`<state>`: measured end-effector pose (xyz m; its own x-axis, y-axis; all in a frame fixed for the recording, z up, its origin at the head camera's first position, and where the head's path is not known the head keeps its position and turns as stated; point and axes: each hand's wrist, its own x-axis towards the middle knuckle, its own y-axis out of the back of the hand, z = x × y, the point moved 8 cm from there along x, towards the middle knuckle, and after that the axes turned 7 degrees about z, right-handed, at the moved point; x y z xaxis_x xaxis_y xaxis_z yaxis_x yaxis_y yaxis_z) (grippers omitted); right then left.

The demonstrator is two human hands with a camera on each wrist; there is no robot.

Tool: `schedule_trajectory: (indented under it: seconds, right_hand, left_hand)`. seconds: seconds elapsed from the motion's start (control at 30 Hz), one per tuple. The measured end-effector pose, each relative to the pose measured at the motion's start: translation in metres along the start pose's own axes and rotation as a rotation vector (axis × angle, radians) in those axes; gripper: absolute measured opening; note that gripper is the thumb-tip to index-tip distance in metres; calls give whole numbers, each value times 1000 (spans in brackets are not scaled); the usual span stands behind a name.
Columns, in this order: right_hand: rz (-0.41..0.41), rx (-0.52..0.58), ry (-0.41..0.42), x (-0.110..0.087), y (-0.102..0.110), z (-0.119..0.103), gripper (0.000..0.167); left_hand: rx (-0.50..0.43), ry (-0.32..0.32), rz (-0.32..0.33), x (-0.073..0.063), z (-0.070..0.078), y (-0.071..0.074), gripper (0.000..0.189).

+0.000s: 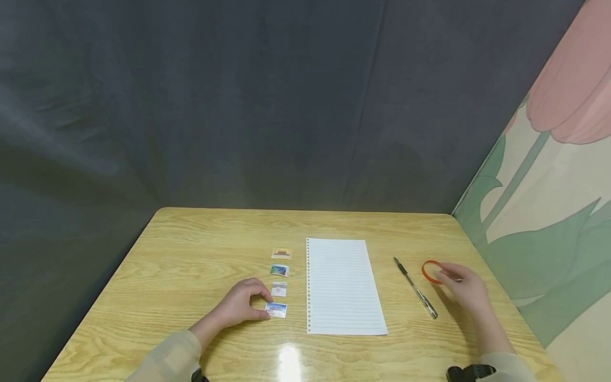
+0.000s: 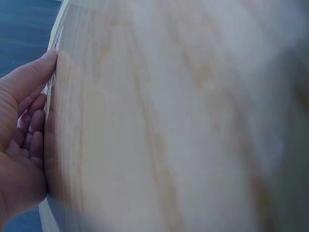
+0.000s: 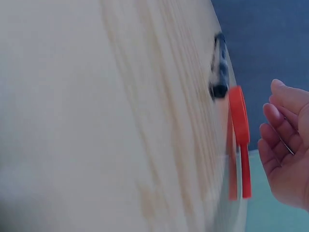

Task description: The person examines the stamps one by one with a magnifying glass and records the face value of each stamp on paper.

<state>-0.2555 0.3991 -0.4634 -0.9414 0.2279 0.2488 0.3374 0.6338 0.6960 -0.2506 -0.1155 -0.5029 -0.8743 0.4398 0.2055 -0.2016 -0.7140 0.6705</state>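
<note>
Several small stamps lie in a column on the wooden table. My left hand (image 1: 241, 302) pinches the nearest, blue-and-white stamp (image 1: 277, 310) by its left end between thumb and index finger. Just beyond it are a pale grey-white stamp (image 1: 279, 289), a blue-green one (image 1: 280, 270) and a yellowish one (image 1: 281, 253). On the right, my right hand (image 1: 462, 286) hovers over a red-rimmed magnifying glass (image 1: 424, 272), covering its handle in the head view. The right wrist view shows a gap between the loosely bent fingers (image 3: 273, 113) and its red handle (image 3: 245, 169).
A lined sheet of paper (image 1: 343, 286) with punched holes along its left edge lies mid-table. Between it and the magnifying glass a clear-barrelled pen (image 1: 415, 286) rests slantwise. A dark curtain (image 1: 267, 106) hangs behind the table (image 1: 191, 254), and a flower-patterned wall (image 1: 549, 223) borders its right side.
</note>
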Motion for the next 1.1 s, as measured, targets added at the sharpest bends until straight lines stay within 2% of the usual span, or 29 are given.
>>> schedule_trajectory:
  seconds: [0.23,0.4,0.7,0.9,1.1]
  right_hand:
    - [-50,1,77,0,-20,-21,43]
    - [-71,22,106,-1,-32,-26,43]
    - [-116,-26,119,-1,-49,-30,44]
    - [-103,-15,149,1,-56,-33,44]
    - [-75,-61,166,0,-61,-37,43]
  left_hand:
    - [6,-2,1,0,0,0,25]
    - [4,-4,-3,0,-1,-1,24]
    - [-6,6,-6,0,0,-1,24]
    - [1,11,-4,0,0,-1,24]
    - [8,9,0,0,-1,0,24]
